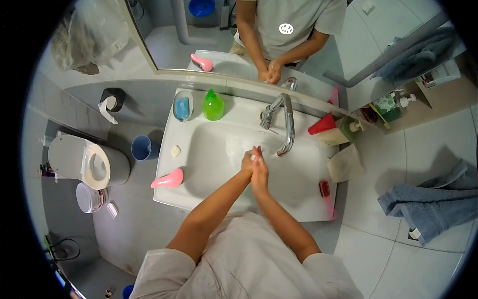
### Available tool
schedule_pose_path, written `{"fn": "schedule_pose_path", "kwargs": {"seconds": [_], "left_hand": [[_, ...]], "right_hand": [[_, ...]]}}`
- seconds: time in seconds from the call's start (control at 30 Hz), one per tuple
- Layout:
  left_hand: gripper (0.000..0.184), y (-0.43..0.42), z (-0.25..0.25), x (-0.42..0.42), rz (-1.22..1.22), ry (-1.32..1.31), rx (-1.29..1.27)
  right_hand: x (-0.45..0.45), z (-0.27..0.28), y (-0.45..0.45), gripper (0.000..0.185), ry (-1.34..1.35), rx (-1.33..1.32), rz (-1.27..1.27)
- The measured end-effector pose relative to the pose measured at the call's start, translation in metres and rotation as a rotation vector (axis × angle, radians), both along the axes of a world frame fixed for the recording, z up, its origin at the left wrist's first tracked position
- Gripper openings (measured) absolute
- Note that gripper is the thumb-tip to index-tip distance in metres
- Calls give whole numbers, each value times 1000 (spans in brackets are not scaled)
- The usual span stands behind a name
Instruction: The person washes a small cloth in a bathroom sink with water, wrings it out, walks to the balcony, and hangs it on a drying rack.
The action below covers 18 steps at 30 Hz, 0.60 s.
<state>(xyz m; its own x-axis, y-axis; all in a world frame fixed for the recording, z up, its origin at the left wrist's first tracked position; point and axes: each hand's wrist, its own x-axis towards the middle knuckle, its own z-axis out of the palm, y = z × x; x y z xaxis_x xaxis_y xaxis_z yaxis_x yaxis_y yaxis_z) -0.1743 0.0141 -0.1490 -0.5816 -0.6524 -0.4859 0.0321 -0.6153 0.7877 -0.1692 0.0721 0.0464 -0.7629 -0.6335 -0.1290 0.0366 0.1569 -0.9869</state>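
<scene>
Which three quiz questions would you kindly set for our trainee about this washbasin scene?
1. True or false: the person's bare left hand and bare right hand touch each other over the glossy white basin.
2. Which is beside the bright green plastic bottle? A) blue-grey cloth towel; B) whitish oval dish holding a blue bar; C) white toilet.
3. What shiny fixture arches over the basin?

Key: 1. True. 2. B. 3. The curved chrome faucet.

On the sink [175,134], the soap dish [184,93] is left of the bottle [213,107], the faucet [289,122] at the back, the brush [325,195] at right.
</scene>
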Motion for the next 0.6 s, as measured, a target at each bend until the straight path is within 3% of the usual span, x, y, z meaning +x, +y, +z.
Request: {"fn": "schedule_pose_path", "kwargs": {"seconds": [0.03, 0.07, 0.1, 0.17, 0.23, 0.27, 0.37, 0.4, 0.5, 0.53, 0.6], "left_hand": [[58, 0, 69, 9, -281, -282, -194], [60, 0, 146, 19, -581, -535, -409], [59, 0, 150, 21, -565, -504, -373], [57, 1, 153, 20, -530, -427, -305], [61, -12, 112, 21, -486, -356, -270], [62, -10, 112, 18, -435, -293, -239], [65, 13, 112, 21, -295, -121, -134], [66, 15, 118, 17, -422, -186, -269], [59, 10, 158, 22, -360, -401, -159], [60, 9, 167, 22, -362, -357, -106], [61, 3, 182, 19, -366, -264, -9]], "right_hand": [[-3, -14, -1, 45, 2, -23, -14], [-25, -7, -9, 45, -188, 44, -91], [-38, -3, -11, 46, -375, 112, -167], [-33, -28, -1, 42, -91, 28, -39], [-2, -28, 3, 37, 62, -96, 83], [16, 10, 1, 44, 228, 58, 54], [-29, -8, -7, 43, -128, 42, 5], [-51, -28, -8, 43, -241, 159, -105], [-30, -29, 3, 42, -122, -32, 34], [-7, -24, 1, 40, 132, -4, 80], [1, -5, -7, 38, 161, 54, 55]]}}
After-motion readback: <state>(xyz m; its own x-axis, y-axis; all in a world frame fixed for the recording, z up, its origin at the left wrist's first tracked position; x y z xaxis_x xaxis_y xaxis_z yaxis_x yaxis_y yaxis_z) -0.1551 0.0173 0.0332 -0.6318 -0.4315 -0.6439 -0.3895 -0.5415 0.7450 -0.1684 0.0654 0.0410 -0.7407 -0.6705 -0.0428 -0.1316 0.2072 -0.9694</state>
